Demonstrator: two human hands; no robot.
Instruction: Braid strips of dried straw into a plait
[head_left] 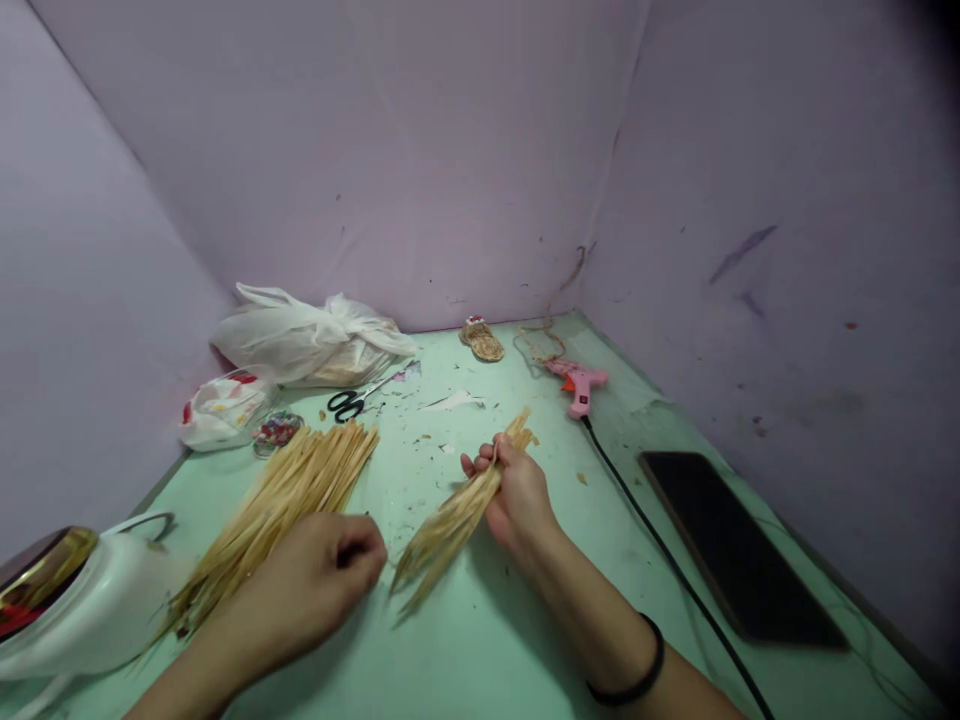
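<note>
In the head view, my right hand (517, 490) is closed around a bundle of dry straw strips (454, 515). The longer ends point down and left, and short tips stick out above the fingers. Left of it, my left hand (330, 560) is closed, thumb and fingers pressed together near the bundle's loose ends. Whatever it may hold is hidden. A larger pile of straw strips (292, 480) lies behind and left of that hand, partly covered by it.
On the green table (420, 660) are black-handled scissors (349, 403), a tied plastic bag (307, 340), a white bundle (225, 408) and beads (277, 430). A small woven slipper (482, 340) stands near the back wall. A pink glue gun (579, 385) with cord and a phone (739, 545) lie right.
</note>
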